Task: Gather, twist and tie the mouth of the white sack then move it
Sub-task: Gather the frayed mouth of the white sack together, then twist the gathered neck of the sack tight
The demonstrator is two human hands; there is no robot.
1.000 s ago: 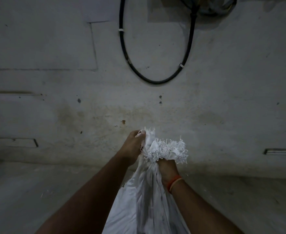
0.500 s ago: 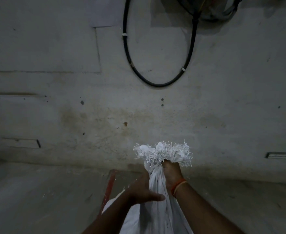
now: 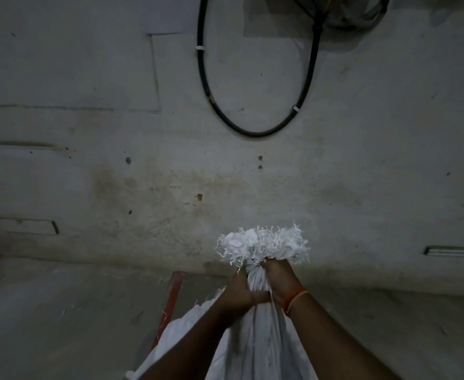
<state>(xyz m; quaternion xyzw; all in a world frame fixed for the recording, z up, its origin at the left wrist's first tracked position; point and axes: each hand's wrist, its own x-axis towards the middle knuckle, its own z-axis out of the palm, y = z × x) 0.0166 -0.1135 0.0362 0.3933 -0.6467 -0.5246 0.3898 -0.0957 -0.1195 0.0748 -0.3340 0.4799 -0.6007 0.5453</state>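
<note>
The white sack (image 3: pixel 255 349) stands in front of me at the bottom centre, its body running down out of view. Its mouth is gathered into a narrow neck, and the frayed rim (image 3: pixel 263 244) fans out above it. My right hand (image 3: pixel 281 278), with an orange band at the wrist, grips the neck just under the frayed rim. My left hand (image 3: pixel 239 293) grips the same neck from the left side, slightly lower, touching my right hand.
A stained concrete wall (image 3: pixel 143 174) rises just behind the sack, with a black cable loop (image 3: pixel 252 127) hanging on it. A red bar (image 3: pixel 170 300) lies on the grey floor at the sack's left. A slot (image 3: pixel 454 250) sits low on the wall at right.
My left hand let go of the frayed rim, dropped down the sack's left side, then came back up to grip the neck beside my right hand. The rim now stands free above both hands.
</note>
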